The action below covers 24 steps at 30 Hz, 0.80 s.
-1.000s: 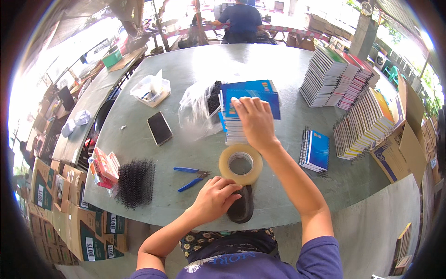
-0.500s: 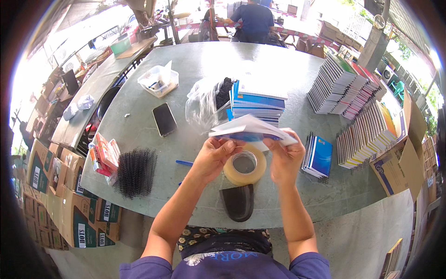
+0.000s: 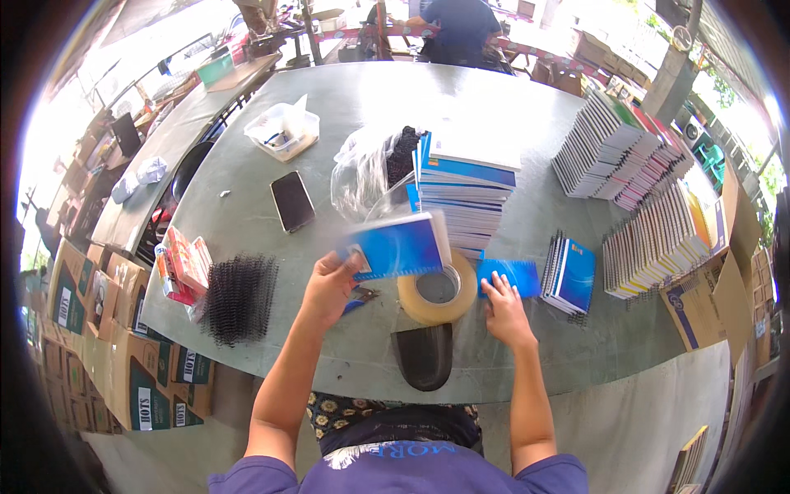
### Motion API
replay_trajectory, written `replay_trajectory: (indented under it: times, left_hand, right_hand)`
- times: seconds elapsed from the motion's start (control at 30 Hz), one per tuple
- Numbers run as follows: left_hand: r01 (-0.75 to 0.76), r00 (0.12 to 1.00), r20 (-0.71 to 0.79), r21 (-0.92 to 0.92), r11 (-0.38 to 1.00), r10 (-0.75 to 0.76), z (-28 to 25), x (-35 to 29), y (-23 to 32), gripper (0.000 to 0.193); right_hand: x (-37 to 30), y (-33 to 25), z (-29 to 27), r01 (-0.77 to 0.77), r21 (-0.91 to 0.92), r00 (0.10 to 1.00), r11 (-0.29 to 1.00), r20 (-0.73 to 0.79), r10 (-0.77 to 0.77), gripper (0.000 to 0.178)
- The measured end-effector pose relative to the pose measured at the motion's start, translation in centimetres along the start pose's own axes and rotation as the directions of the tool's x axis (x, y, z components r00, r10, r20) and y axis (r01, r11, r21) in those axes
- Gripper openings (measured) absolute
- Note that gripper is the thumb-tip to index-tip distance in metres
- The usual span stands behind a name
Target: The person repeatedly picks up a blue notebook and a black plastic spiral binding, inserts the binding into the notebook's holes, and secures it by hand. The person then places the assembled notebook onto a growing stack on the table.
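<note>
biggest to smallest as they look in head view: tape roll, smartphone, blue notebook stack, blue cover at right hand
1. Blue notebook stack
2. Tape roll
3. Smartphone and blue cover, unranked: they look alike, and the right hand hides part of the cover.

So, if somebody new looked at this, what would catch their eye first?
Probably the bright blue booklet in the left hand, near the middle, and the blue sheet under the right hand, farther right. Between the hands, a thick roll of tape lies on the table. Next might come the tall notebook stacks along the table's right side.
</note>
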<state>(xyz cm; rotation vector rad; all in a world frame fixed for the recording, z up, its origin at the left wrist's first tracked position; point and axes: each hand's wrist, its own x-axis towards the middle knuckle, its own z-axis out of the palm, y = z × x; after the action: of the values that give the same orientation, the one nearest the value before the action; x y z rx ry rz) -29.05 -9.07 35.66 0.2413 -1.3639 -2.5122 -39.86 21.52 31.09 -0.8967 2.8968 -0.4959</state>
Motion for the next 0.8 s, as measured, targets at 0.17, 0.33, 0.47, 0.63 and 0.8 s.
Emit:
replay_trajectory:
  times: [0.17, 0.33, 0.47, 0.63, 0.8]
  left_hand:
    - [0.000, 0.997, 0.072, 0.374, 0.927, -0.029, 1.1, -0.5, 0.0, 0.023]
    - [-0.446, 0.895, 0.389, 0.787, 0.427, 0.217, 9.6, -1.0, 4.3, 0.028]
    - [-0.449, 0.890, 0.137, 0.435, 0.780, 0.436, 11.1, -0.6, 4.1, 0.036]
    - [-0.117, 0.983, 0.169, 0.248, 0.962, 0.076, 7.5, -0.7, -1.1, 0.024]
    - [-0.142, 0.969, 0.245, 0.513, 0.846, 0.015, 6.3, 0.6, -1.4, 0.026]
  right_hand:
    - [0.5, -4.4, -4.9, 0.272, 0.588, 0.946, 0.762, -0.310, -0.099, 0.065]
    - [1.9, -10.5, -9.1, 0.238, 0.350, 0.970, 0.906, -0.131, -0.205, 0.045]
    - [3.5, -10.7, -7.1, 0.387, 0.868, 0.921, -0.310, -0.350, 0.169, 0.026]
    - [2.0, -10.0, -1.7, 0.298, 0.847, 0.947, -0.441, -0.205, 0.247, 0.045]
    - [1.8, -5.7, -2.8, 0.169, 0.917, 0.960, 0.362, -0.236, 0.149, 0.048]
